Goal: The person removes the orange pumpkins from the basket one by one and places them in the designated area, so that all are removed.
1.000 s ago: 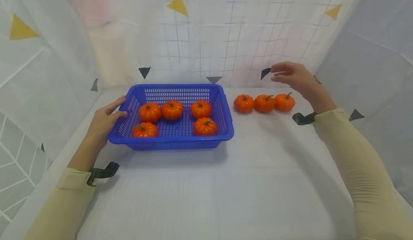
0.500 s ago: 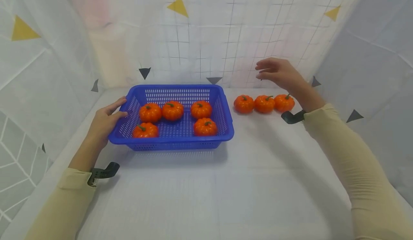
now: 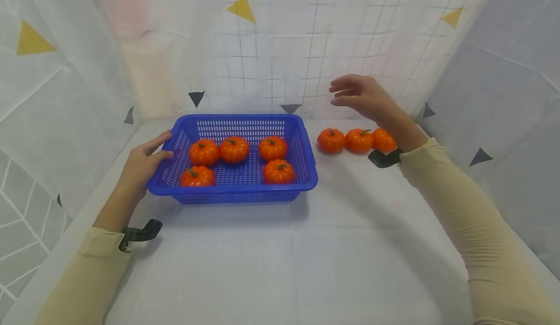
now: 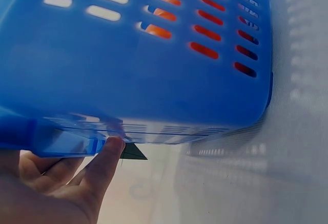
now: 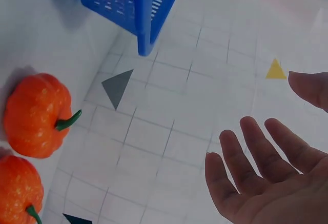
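A blue plastic basket (image 3: 236, 189) stands on the white table, with several small orange pumpkins (image 3: 234, 149) inside it. My left hand (image 3: 142, 164) grips the rim at its left side; in the left wrist view a fingertip (image 4: 114, 144) touches the perforated wall. To the right of the basket, three more pumpkins (image 3: 331, 141) sit in a row on the table. Above and behind that row my right hand (image 3: 360, 96) is in the air, fingers relaxed and holding nothing. The right forearm partly covers the rightmost pumpkin (image 3: 383, 140).
White sheeting (image 3: 280, 38) with grid lines and yellow and dark triangles hangs behind the table, and more sheeting (image 3: 503, 87) hangs along both sides. The white tabletop (image 3: 280, 262) stretches in front of the basket. A black strap with a camera mount (image 3: 142, 231) sits on each wrist.
My right hand has moved left and slightly up, from above the rightmost pumpkin towards the basket. The left hand, the basket and the pumpkins have stayed in place.
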The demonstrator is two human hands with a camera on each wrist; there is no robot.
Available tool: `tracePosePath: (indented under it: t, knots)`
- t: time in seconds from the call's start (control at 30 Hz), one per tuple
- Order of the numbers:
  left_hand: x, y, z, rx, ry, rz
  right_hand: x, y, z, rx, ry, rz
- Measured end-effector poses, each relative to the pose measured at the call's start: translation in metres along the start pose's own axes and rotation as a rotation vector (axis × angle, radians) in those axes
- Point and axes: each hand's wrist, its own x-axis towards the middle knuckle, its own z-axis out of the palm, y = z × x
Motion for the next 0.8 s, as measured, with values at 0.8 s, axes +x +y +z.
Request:
tracePosePath:
  t: [0.8]
  knots:
    - [-0.004,0.005,0.000,0.001,-0.001,0.001,0.016,-0.043,0.044,0.058,-0.138,-0.124]
